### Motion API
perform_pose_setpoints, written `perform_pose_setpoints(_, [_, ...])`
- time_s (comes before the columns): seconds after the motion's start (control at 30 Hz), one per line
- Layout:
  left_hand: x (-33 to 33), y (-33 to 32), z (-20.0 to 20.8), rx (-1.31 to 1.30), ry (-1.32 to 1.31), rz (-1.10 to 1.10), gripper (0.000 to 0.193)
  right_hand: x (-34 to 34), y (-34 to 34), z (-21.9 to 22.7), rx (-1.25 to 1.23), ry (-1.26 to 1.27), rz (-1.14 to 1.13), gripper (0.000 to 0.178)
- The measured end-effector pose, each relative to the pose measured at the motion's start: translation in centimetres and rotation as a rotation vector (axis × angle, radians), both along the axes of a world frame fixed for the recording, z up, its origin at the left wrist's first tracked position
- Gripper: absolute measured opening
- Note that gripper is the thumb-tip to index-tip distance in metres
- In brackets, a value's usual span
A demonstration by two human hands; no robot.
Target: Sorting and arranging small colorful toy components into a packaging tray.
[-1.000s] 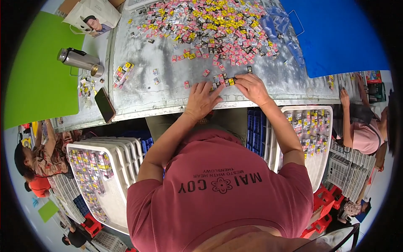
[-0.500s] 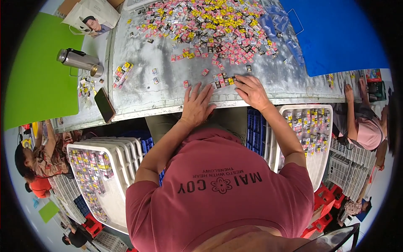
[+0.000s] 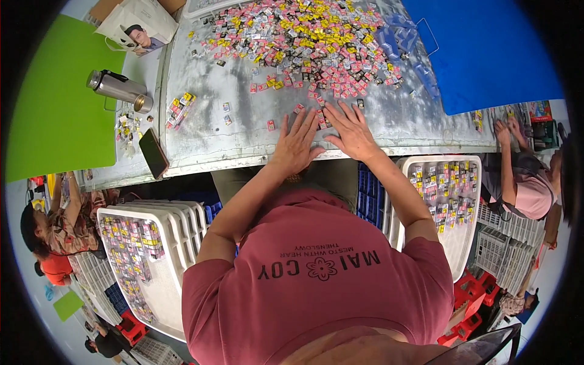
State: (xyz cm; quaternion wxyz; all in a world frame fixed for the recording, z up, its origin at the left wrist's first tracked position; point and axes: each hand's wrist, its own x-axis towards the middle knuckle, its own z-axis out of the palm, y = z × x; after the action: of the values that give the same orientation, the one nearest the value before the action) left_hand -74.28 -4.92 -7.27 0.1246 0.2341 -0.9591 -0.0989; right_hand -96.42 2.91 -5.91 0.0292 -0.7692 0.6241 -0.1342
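My left hand [image 3: 296, 141] lies over the table's near edge area, its fingers stretched out and pointing away from me. Close beside it, my right hand [image 3: 353, 135] is also flat with fingers extended. Between the two hands shows a small group of pink-and-white rectangular pieces [image 3: 322, 120]; the hands cover the rest of it. A loose pink piece [image 3: 271, 125] sits left of my left fingers, and a black one [image 3: 361, 103] lies beyond my right fingertips. Farther off spreads a large heap of small pink, yellow, black and white pieces [image 3: 316, 45].
On the left are a phone [image 3: 153, 153], a steel flask [image 3: 115, 86], a paper bag [image 3: 137, 27] and a green board [image 3: 61, 103]. A blue board [image 3: 486, 55] covers the right. White trays of pieces [image 3: 173, 267] flank me. Other people work at both sides.
My right hand has moved left toward my left hand, which has shifted slightly right. The short row of pink, black and yellow pieces between them is now mostly covered.
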Motion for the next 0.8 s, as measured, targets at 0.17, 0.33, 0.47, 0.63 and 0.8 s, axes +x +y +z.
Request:
perform_pose_setpoints(0.17, [-0.6,0.1,0.1,0.013,0.007,-0.002,0.087,-0.6,0.4,-0.2,0.057,-0.035,-0.012,0.076])
perform_pose_setpoints(0.33, [-0.7,0.1,0.2,0.033,0.01,0.013,0.083,-0.6,0.6,-0.6,0.06,0.022,-0.048,0.073])
perform_pose_setpoints(0.47, [-1.1,-0.7,-0.6,0.079,0.182,0.036,0.064,-1.7,0.9,-0.2,-0.008,-0.136,-0.046,0.066])
perform_pose_setpoints(0.63, [-1.5,-1.3,0.3,0.014,0.229,0.045,0.053,-10.2,-1.0,0.7,-0.516,-0.115,-0.552,0.036])
perform_pose_setpoints(0.8, [-2.7,-1.0,-0.3,0.087,0.414,-0.037,0.055,-23.8,1.0,-2.2,-0.432,0.276,-0.864,0.035])
